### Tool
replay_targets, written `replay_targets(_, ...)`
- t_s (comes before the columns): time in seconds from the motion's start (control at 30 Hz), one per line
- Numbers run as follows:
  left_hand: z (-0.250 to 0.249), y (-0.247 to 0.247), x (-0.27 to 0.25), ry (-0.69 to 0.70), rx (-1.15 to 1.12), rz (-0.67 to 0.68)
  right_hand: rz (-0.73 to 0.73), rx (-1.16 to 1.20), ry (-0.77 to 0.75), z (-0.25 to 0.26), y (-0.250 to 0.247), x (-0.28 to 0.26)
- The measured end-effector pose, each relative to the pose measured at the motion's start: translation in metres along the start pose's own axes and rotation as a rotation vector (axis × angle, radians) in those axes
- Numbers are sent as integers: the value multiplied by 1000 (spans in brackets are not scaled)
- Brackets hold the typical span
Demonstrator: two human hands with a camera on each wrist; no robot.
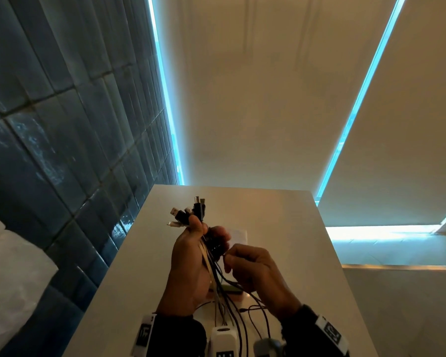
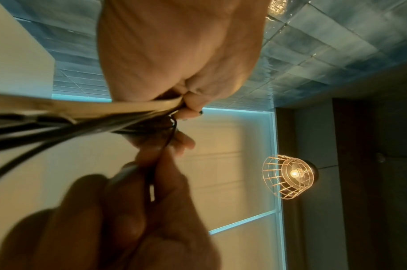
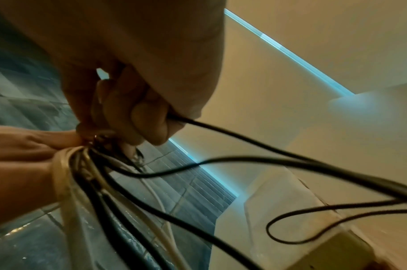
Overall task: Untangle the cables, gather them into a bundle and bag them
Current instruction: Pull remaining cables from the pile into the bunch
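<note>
My left hand (image 1: 191,256) grips a bundle of cables (image 1: 211,258) upright above the white table (image 1: 281,228). Black and white plugs (image 1: 188,212) stick out above its thumb. White and black cords hang from the fist down to the table. My right hand (image 1: 252,271) sits just right of the bundle and pinches a thin black cable (image 3: 211,127) between thumb and fingers. In the left wrist view the left hand (image 2: 179,54) clamps the cords (image 2: 94,117), with the right hand (image 2: 133,210) close below. In the right wrist view the bundle (image 3: 82,173) fans out beneath the right hand (image 3: 138,102).
A flat clear bag or sheet (image 1: 238,237) lies on the table behind my hands. A small dark green object (image 1: 232,289) lies under the cords. A dark tiled wall (image 1: 62,150) stands left of the table, and blinds hang behind it. A caged lamp (image 2: 290,173) glows in the left wrist view.
</note>
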State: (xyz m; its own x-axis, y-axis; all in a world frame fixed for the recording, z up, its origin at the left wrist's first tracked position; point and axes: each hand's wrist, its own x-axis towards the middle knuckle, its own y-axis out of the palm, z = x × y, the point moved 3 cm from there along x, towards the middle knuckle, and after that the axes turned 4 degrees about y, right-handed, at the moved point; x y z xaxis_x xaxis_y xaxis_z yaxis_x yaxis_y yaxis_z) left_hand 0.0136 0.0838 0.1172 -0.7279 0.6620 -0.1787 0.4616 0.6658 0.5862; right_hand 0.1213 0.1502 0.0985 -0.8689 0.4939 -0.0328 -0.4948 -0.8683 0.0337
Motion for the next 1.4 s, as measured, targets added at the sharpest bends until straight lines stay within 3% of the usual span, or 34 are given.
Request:
replay_targets(0.13,-3,1,-1,5,-144,41,47,-25,96,-17,-3,-2)
replay_targets(0.37,-6,7,-4,55,-29,162,-26,-29,123,-61,-13,11)
replay_targets(0.7,-7,6,-10,66,50,169,-109,21,104,-119,-24,21)
replay_targets(1.0,-7,3,-7,48,34,160,-284,-277,255,-173,-46,16)
replay_targets(1.1,-4,1,-5,31,42,139,-412,-285,313,-152,-53,22)
replay_targets(1.17,-4,-1,-2,23,40,119,-456,-133,275,-119,-53,25)
replay_targets(1.27,0,-2,0,-2,70,99,-379,124,126,-58,-43,24)
replay_targets(1.4,5,-3,0,23,186,22,-169,150,-69,-2,-16,17)
